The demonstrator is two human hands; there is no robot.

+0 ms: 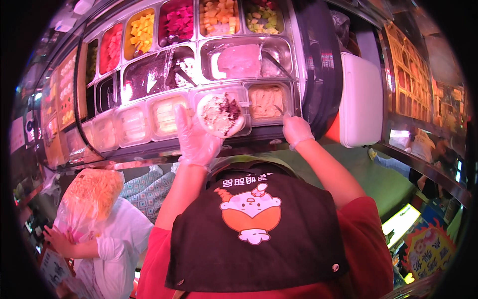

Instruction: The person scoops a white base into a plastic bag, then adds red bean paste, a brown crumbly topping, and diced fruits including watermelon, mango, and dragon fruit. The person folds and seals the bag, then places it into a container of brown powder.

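Note:
On the upturned palm and fingers of my left hand point(198, 140), in a clear plastic glove, rests a round white wrapper point(237, 129). Pale cream point(211, 114) and a dark crumbly filling point(232, 108) are heaped on it. The wrapper is held above a clear plastic tub point(244, 91), whose contents are mostly hidden. My right hand point(297, 129), gloved too, grips a thin metal spreader point(278, 109). Its tip reaches over a tub of tan paste point(267, 98), just right of the wrapper; whether it touches the paste is unclear.
Behind are metal pans with pink paste point(239, 59), dark filling point(145, 76), and diced yellow point(142, 28) and magenta fruit point(178, 20). Pale tubs point(170, 112) line the front left. A white lidded box point(360, 101) stands right. Another person point(112, 239) carries a plastic bag point(91, 194).

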